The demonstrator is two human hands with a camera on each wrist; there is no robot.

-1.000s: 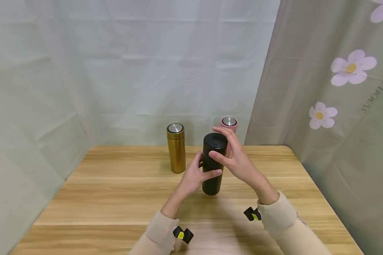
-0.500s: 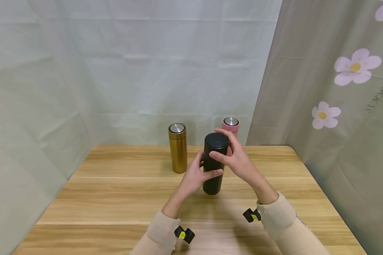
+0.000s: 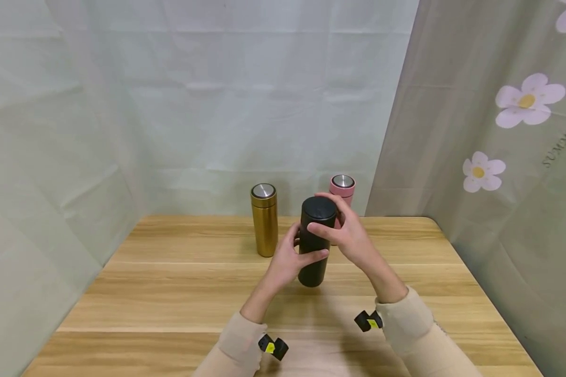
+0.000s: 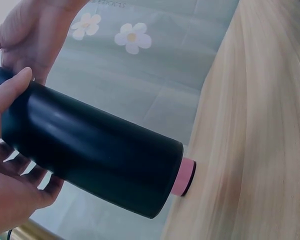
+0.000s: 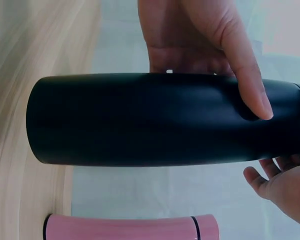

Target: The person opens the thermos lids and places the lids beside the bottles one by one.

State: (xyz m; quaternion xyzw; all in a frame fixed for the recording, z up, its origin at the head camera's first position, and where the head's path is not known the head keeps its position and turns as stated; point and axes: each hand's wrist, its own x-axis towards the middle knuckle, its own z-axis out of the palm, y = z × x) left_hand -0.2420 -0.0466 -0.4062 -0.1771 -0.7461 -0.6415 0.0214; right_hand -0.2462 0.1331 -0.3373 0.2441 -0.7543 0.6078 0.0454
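Observation:
A black thermos bottle is held nearly upright over the middle of the table, its base seemingly just off the wood. My left hand grips its body from the left, thumb across the near side and fingers behind. From the right, my right hand grips the black lid with thumb in front and fingers round the far side. Behind the right hand stands a pink thermos, partly hidden; its side also shows in the right wrist view. A gold thermos with a silver-topped lid stands left of the black one.
The wooden table spreads out to both sides of the hands. A pale curtain hangs behind it, and a flower-print curtain lines the right side. Black wrist cameras sit at both cuffs.
Both hands keep their hold on the black thermos, which has shifted only slightly. The right forearm has moved a little left. The background has drifted slightly right in the head view.

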